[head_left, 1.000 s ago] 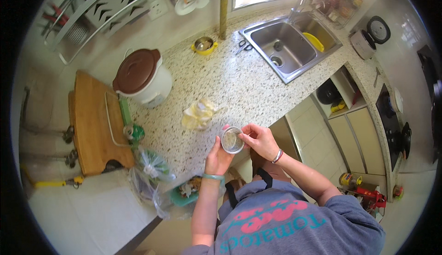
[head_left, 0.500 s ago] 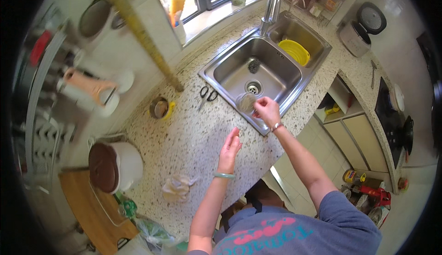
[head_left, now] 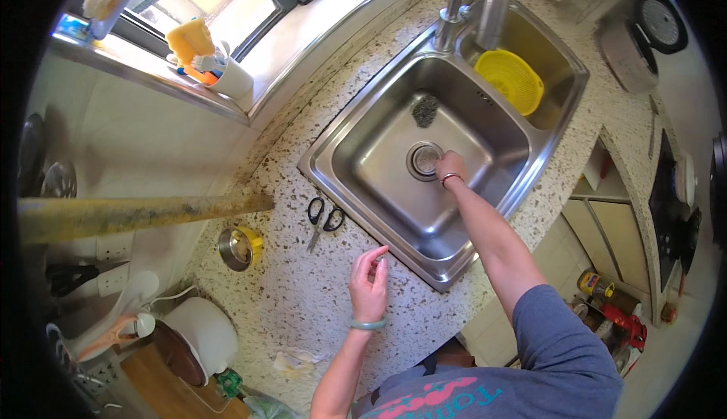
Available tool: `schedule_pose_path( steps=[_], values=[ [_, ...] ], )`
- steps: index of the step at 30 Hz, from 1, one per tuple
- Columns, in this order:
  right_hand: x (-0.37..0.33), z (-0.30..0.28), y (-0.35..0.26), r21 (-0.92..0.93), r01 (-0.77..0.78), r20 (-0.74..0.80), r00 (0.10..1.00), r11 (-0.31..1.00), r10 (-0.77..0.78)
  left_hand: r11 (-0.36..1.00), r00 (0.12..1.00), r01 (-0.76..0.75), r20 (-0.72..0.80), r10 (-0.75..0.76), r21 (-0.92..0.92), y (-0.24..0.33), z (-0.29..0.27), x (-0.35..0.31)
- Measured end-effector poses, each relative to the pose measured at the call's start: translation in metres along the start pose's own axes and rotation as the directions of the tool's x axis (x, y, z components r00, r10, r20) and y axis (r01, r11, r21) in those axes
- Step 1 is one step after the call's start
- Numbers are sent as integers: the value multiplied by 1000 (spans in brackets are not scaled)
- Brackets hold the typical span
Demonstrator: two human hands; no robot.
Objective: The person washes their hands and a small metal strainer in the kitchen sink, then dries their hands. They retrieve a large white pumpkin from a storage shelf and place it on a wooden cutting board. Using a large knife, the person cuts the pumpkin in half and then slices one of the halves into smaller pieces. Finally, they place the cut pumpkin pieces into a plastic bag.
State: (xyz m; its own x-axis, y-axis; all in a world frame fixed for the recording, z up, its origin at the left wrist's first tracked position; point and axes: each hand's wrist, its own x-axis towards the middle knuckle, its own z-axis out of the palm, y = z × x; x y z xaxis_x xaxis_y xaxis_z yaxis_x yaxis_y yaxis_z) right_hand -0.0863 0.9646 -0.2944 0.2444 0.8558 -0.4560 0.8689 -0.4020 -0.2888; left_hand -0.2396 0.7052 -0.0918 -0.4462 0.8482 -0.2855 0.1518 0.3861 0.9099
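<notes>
the fingertips of our right hand [head_left: 452,166] are drawn together at the edge of a round strainer [head_left: 425,158], seemingly pinching it; they hide part of the contact. the strainer is at the drain [head_left: 413,168] of the larger sink basin [head_left: 379,163]; we cannot tell if it sits fully home. we judge this step to be seating it, calling next for a level press, then a release. our left hand [head_left: 369,284], loosely curled with nothing visible in it, hangs near the sink's edge, below the scissors [head_left: 331,220].

Glossy metal sink [head_left: 379,146], smooth stone-look counter [head_left: 288,290], rough wire scourer [head_left: 425,111], plastic colander [head_left: 509,82]
</notes>
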Motion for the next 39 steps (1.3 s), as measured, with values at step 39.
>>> schedule_pose_path(
  steps=[39],
  values=[
    [-230,-48,-193,-165,845,132,530,509,-838,896,939,-17,-301,167,443,-37,-138,-69]
  ],
)
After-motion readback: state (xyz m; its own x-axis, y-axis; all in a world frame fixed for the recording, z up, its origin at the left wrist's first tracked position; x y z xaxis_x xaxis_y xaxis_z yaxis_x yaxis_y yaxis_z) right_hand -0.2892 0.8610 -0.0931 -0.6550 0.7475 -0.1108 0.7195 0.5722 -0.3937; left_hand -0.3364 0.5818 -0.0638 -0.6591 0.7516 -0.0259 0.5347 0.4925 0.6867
